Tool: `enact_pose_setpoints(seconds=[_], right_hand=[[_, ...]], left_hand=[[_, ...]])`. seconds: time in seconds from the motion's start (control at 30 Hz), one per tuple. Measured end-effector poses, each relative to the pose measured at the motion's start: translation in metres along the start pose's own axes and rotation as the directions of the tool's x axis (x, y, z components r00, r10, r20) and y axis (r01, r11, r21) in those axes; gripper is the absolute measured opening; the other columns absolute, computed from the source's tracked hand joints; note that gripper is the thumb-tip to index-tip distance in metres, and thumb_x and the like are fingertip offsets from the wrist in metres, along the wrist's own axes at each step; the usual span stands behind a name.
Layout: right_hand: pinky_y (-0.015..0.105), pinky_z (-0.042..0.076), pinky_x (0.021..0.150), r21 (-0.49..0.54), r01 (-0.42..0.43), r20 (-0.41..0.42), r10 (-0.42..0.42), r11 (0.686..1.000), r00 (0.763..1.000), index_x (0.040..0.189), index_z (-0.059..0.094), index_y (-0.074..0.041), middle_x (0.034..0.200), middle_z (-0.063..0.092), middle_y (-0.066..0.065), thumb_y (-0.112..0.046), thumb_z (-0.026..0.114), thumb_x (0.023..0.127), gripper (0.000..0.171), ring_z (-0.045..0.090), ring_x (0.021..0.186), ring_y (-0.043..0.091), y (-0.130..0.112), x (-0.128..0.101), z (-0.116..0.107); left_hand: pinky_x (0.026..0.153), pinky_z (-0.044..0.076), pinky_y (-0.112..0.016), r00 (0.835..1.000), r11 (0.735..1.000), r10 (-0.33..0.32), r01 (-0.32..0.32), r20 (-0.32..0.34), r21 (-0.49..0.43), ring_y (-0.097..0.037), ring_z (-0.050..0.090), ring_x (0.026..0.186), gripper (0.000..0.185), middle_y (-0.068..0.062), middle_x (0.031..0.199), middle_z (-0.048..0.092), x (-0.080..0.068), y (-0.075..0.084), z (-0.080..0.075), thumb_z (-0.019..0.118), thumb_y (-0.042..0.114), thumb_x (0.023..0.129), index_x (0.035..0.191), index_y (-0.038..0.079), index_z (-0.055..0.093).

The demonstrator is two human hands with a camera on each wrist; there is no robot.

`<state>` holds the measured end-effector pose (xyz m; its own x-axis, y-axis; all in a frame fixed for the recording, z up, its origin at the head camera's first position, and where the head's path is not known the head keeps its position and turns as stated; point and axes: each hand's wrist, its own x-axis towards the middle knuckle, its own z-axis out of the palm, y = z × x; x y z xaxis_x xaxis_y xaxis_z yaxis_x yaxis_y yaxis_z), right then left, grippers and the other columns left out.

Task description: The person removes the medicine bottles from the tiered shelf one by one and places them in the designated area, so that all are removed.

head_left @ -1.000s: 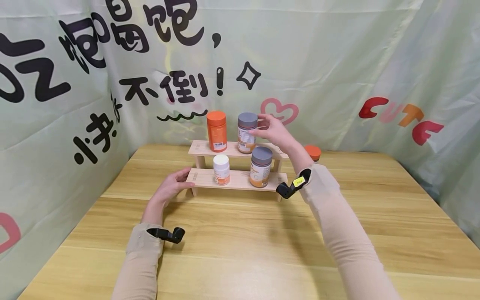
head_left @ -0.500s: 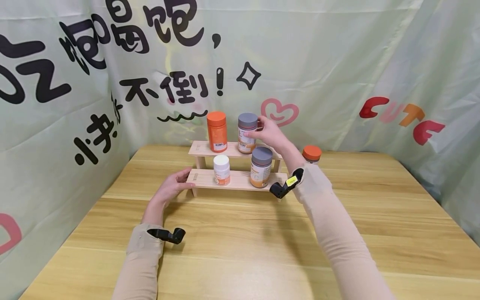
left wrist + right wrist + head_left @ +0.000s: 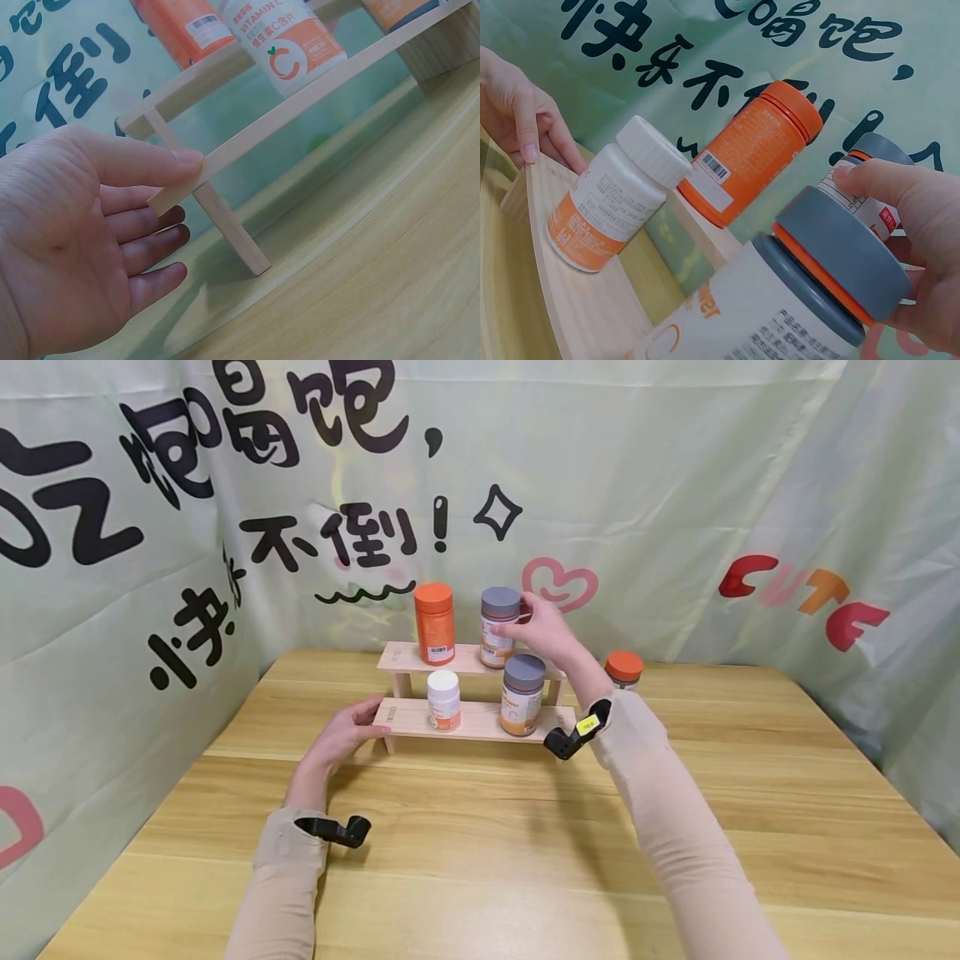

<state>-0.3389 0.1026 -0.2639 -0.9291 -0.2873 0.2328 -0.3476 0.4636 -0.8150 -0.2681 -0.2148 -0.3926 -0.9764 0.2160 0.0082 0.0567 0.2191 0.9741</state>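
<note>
A two-tier wooden display stand [image 3: 480, 717] bears several supplement bottles. At its left end, my left hand [image 3: 342, 739] pinches the lower board between thumb and fingers, the other fingers extended below in the left wrist view. My right hand [image 3: 546, 628] grips the upper grey-lidded bottle [image 3: 498, 631] from the right, thumb across its front label. That bottle is upright at the upper board's right part. An orange bottle [image 3: 435, 627] stands left of it. On the lower board are a white vitamin C bottle [image 3: 443, 702] and a second grey-lidded bottle [image 3: 521, 700].
An orange-lidded bottle [image 3: 624, 667] stands on the wooden table [image 3: 480, 860] right of the stand, partly behind my right forearm. A printed cloth backdrop [image 3: 637, 485] closes off the back and sides. A black wrist camera [image 3: 573, 739] overlaps the lower board's right end.
My right hand has closed in on the upper grey-lidded bottle and taken hold of it. The bottle has shifted slightly right. My left hand has stayed at the stand's left end.
</note>
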Motion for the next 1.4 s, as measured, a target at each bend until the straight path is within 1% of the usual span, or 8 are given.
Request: enact_pose_setpoints(seconds=[0.17,0.37,0.53,0.67,0.8,1.0,1.17,1.4], right_hand=[[0.039,0.044,0.087,-0.011,-0.008,-0.02,0.007,1.0,1.0,0.126,0.048,-0.003,0.114,0.056,0.013,-0.024,0.07,0.082,0.053,0.051,0.104,0.027,0.004,-0.003,-0.007],[0.041,0.043,0.089,0.003,-0.026,-0.041,0.026,1.0,0.999,0.131,0.045,-0.005,0.118,0.055,0.013,-0.023,0.069,0.083,0.057,0.05,0.107,0.027,0.011,-0.005,-0.021],[0.041,0.042,0.09,0.01,-0.033,-0.068,0.033,0.999,0.997,0.129,0.047,-0.004,0.116,0.055,0.014,-0.026,0.07,0.083,0.055,0.051,0.105,0.027,0.015,-0.01,-0.034],[0.041,0.042,0.09,-0.005,-0.035,-0.094,0.034,0.999,0.995,0.127,0.047,-0.003,0.116,0.054,0.015,-0.027,0.069,0.083,0.055,0.05,0.105,0.027,0.018,-0.013,-0.045],[0.041,0.041,0.09,0.013,-0.034,-0.122,0.036,0.999,0.992,0.13,0.045,-0.003,0.119,0.052,0.016,-0.026,0.068,0.084,0.057,0.049,0.107,0.027,0.023,-0.016,-0.055],[0.041,0.039,0.092,0.034,-0.062,-0.165,0.067,0.997,0.984,0.135,0.04,-0.002,0.123,0.05,0.017,-0.026,0.068,0.084,0.063,0.048,0.109,0.028,0.032,-0.023,-0.071],[0.04,0.039,0.093,0.013,-0.08,-0.208,0.081,0.997,0.975,0.136,0.039,-0.001,0.124,0.05,0.018,-0.027,0.066,0.085,0.063,0.047,0.109,0.028,0.036,-0.032,-0.086],[0.038,0.039,0.092,-0.018,-0.083,-0.257,0.075,0.996,0.963,0.137,0.037,0.0,0.126,0.049,0.019,-0.029,0.064,0.087,0.064,0.047,0.109,0.027,0.045,-0.047,-0.11]], left_hand=[[0.108,0.023,-0.045,1.0,1.0,0.008,-0.008,0.0,-0.024,-0.037,0.027,0.132,0.069,-0.029,0.144,0.027,0.0,-0.001,0.0,0.06,-0.003,0.085,0.142,-0.011,0.022],[0.107,0.024,-0.045,1.0,1.0,0.012,-0.012,0.004,-0.019,-0.036,0.028,0.132,0.069,-0.028,0.145,0.026,0.001,-0.001,-0.001,0.059,-0.003,0.085,0.142,-0.01,0.022],[0.107,0.024,-0.045,1.0,1.0,0.013,-0.013,0.006,-0.014,-0.037,0.028,0.132,0.069,-0.028,0.145,0.026,0.001,0.0,-0.001,0.059,-0.003,0.085,0.142,-0.009,0.022],[0.108,0.023,-0.045,1.0,1.0,0.022,-0.022,0.012,-0.001,-0.037,0.027,0.132,0.068,-0.028,0.146,0.024,0.001,0.001,-0.001,0.059,-0.003,0.086,0.142,-0.01,0.021],[0.108,0.022,-0.045,1.0,1.0,0.023,-0.023,0.017,0.008,-0.037,0.026,0.133,0.069,-0.027,0.146,0.023,0.001,0.002,-0.001,0.059,-0.002,0.086,0.142,-0.01,0.021],[0.108,0.022,-0.045,1.0,1.0,0.015,-0.016,0.02,0.016,-0.037,0.026,0.133,0.069,-0.027,0.146,0.023,0.0,0.003,-0.001,0.059,-0.001,0.086,0.143,-0.01,0.02],[0.108,0.022,-0.045,1.0,1.0,0.02,-0.02,0.023,0.016,-0.038,0.026,0.133,0.069,-0.028,0.146,0.023,0.0,0.002,-0.001,0.058,-0.002,0.086,0.142,-0.01,0.02],[0.108,0.022,-0.045,1.0,1.0,0.014,-0.014,0.021,0.0,-0.038,0.026,0.133,0.069,-0.028,0.146,0.023,0.0,0.0,-0.002,0.059,-0.002,0.086,0.143,-0.01,0.02]])
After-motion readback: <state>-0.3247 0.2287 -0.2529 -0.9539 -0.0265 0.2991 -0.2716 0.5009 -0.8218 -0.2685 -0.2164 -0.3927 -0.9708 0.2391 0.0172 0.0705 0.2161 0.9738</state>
